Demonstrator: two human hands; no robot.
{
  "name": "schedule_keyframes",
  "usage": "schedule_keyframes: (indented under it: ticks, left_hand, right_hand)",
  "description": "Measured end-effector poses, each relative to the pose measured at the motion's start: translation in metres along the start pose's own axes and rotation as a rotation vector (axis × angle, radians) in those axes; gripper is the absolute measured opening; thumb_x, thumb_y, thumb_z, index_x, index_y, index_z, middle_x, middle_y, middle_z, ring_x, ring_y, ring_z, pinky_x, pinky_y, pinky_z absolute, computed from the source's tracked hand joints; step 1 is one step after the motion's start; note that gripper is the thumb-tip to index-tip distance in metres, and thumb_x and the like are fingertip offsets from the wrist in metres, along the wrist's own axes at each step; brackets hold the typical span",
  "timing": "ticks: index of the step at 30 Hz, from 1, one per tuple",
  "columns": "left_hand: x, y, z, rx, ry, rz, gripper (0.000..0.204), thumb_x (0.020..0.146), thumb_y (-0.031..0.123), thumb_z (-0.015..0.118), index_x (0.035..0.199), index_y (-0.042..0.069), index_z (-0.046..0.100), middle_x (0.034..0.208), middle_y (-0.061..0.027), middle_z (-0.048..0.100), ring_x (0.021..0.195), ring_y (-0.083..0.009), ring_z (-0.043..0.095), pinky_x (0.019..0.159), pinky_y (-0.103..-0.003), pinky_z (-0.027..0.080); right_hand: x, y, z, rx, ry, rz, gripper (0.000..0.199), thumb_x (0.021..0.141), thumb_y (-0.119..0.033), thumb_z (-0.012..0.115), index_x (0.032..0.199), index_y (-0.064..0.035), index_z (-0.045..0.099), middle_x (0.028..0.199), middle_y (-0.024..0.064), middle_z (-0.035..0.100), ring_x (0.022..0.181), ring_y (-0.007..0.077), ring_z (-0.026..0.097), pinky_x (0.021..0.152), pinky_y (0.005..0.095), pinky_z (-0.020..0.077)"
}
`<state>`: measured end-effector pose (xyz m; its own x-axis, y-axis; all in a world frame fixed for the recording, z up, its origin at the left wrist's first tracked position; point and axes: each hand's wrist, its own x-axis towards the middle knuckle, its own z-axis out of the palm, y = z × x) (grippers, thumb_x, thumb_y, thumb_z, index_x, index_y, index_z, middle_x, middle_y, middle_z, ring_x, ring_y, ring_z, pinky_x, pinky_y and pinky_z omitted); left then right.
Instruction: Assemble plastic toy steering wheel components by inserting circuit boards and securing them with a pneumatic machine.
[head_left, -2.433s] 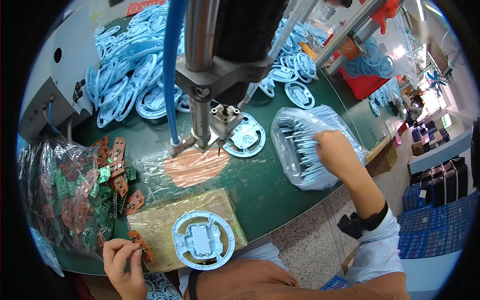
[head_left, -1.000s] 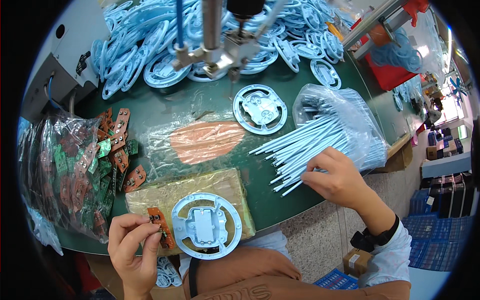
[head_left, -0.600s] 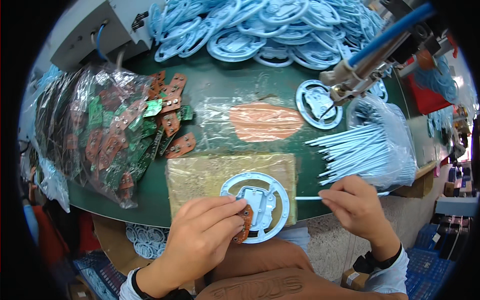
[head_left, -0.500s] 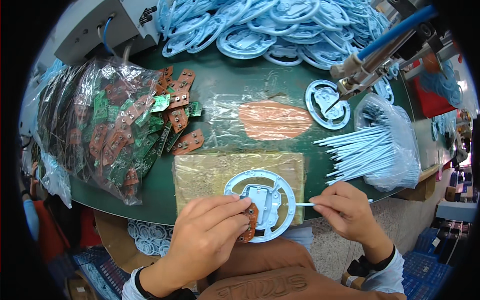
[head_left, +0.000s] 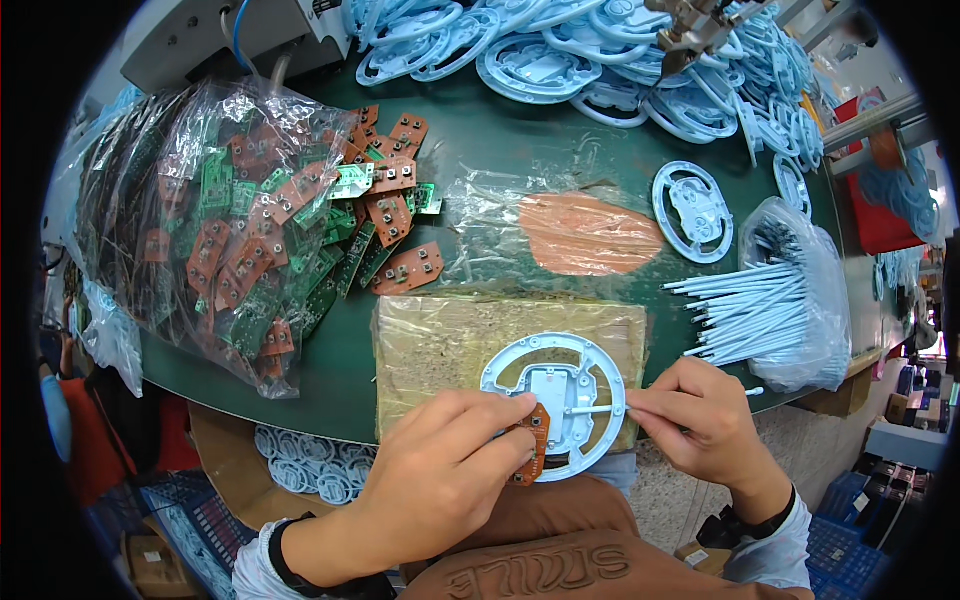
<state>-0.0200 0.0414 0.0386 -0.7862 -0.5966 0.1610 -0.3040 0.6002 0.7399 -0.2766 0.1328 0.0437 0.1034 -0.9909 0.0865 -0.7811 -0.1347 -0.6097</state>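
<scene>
A round pale-blue plastic frame (head_left: 553,403) lies near the six o'clock edge of the green counter (head_left: 480,150), resting on a tan pad wrapped in clear film (head_left: 440,345). The left hand (head_left: 440,480) comes in from seven o'clock; its fingers (head_left: 505,408) pinch a small brown circuit board (head_left: 533,445) and hold it against the frame's lower rim, at about seven o'clock on the ring. The right hand (head_left: 700,425) comes in from five o'clock; its thumb and forefinger are pressed together on a thin pale-blue stick (head_left: 590,409), whose tip lies across the frame's right side toward the middle plate.

At three o'clock from the frame, a clear bag of the same pale-blue sticks (head_left: 775,300) lies open, the sticks fanning out toward the pad. At twelve o'clock from the pad sits an orange-pink patch under clear film (head_left: 590,233), and just beside it at two o'clock lies a second round frame (head_left: 692,211). Toward ten o'clock a big clear bag of brown and green circuit boards (head_left: 210,230) spills loose boards (head_left: 395,215) onto the counter. Along the far edge, from twelve to two o'clock, a heap of pale-blue frames (head_left: 600,50) is piled up, with a metal tool head (head_left: 690,25) hanging over it.
</scene>
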Motion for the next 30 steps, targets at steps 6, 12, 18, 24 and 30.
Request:
schedule_keyframes:
  ticks: [6,12,18,24,30]
  left_hand:
    - [0.009,0.006,-0.009,0.054,-0.002,0.047,0.027,0.072,0.003,0.079,0.097,0.005,0.07,0.117,-0.0099,0.068,0.095,-0.0292,0.066,0.079,-0.04,0.054]
    - [0.024,-0.002,0.008,0.093,0.093,0.149,0.027,0.069,0.003,0.077,0.095,0.005,0.069,0.11,-0.0103,0.067,0.092,-0.029,0.065,0.076,-0.04,0.053]
    - [0.027,0.0,0.009,0.16,0.053,0.144,0.024,0.071,0.003,0.075,0.093,0.003,0.068,0.101,-0.0094,0.065,0.09,-0.0287,0.065,0.074,-0.039,0.054]
    - [0.029,0.0,0.008,0.153,0.02,0.152,0.024,0.071,0.004,0.075,0.094,0.002,0.068,0.102,-0.0095,0.065,0.09,-0.028,0.066,0.075,-0.039,0.056]
    - [0.029,0.006,0.0,0.068,-0.092,0.053,0.034,0.071,0.01,0.08,0.102,0.002,0.068,0.107,-0.0083,0.064,0.095,-0.0273,0.066,0.079,-0.038,0.057]
  right_hand:
    - [-0.001,-0.002,-0.001,-0.045,0.004,0.023,0.024,0.071,-0.002,0.079,0.095,-0.0084,0.077,0.074,0.0043,0.06,0.064,0.0206,0.061,0.053,0.032,0.0479]
    - [0.001,-0.002,0.002,-0.047,0.005,0.007,0.025,0.071,-0.002,0.078,0.095,-0.0088,0.077,0.074,0.0041,0.06,0.064,0.0208,0.061,0.053,0.0323,0.0483]
    - [-0.001,0.0,0.002,-0.039,0.003,0.006,0.026,0.071,-0.003,0.078,0.096,-0.0089,0.076,0.075,0.0037,0.061,0.065,0.0207,0.061,0.054,0.0321,0.0488]
    - [0.0,0.0,0.002,-0.068,-0.011,-0.004,0.026,0.071,-0.003,0.079,0.096,-0.0092,0.076,0.075,0.0031,0.059,0.064,0.0204,0.06,0.053,0.0321,0.0477]
    - [-0.002,0.003,0.005,-0.115,0.019,-0.069,0.026,0.071,-0.004,0.079,0.096,-0.0091,0.075,0.074,0.0018,0.058,0.062,0.0196,0.057,0.052,0.0316,0.0442]
